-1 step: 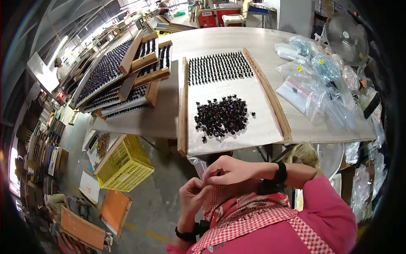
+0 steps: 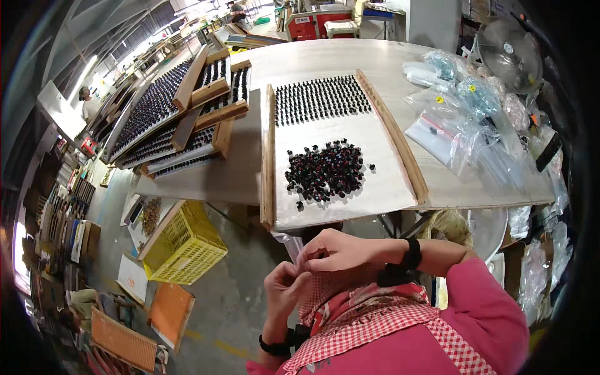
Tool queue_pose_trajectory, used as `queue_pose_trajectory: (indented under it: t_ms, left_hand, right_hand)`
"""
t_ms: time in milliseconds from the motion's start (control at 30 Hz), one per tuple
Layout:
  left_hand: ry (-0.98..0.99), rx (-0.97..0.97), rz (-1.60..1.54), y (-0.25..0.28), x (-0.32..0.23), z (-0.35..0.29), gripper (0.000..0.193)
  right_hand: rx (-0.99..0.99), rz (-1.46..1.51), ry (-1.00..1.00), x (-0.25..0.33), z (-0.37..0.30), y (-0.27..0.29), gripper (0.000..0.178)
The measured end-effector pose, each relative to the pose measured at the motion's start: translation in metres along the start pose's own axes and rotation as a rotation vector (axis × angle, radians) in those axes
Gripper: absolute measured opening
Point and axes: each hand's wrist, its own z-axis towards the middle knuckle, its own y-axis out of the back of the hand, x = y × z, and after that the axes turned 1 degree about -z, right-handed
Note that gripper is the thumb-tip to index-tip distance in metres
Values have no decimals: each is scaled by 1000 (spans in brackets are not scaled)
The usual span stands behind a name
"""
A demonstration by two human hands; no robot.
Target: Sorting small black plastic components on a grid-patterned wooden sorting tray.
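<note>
In front of my chest, just off the near edge of the table, both hands meet in a pinch. My left hand (image 2: 284,289) and my right hand (image 2: 334,250) close their fingertips on a clear plastic bag (image 2: 290,245), which sticks out past them toward the table. Their fingers hide part of it. Beyond, a white board with wooden side rails (image 2: 340,215) lies on the table. Small black pieces (image 2: 322,100) stand in rows over its far part. A loose pile of black pieces with reddish bits (image 2: 325,172) sits on its near part.
At left, wooden-railed trays of black pieces (image 2: 153,115) are stacked at angles. Clear plastic bags (image 2: 462,125) cover the table's right side, near a fan (image 2: 509,55). A yellow crate (image 2: 187,244) and orange boards (image 2: 172,312) are on the lower left. Other people are farther off.
The table and its contents sit very slightly farther left and up in the picture. Both hands keep the same pinch on the plastic bag.
</note>
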Motion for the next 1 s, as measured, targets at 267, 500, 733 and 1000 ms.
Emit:
queue_pose_trajectory:
  t_ms: [267,500,733,1000]
  left_hand:
    - [-123,-96,415,5,12,9,24]
    - [-188,-139,507,1,5,12,22]
    - [-195,-136,581,-2,-6,11,23]
    - [-199,-209,686,1,-7,10,22]
  right_hand:
    - [-25,86,-185,-12,9,-5,23]
    - [-73,21,-62,-15,6,0,21]
    - [-14,35,1,-23,9,0,27]
    - [12,-67,20,-26,14,1,26]
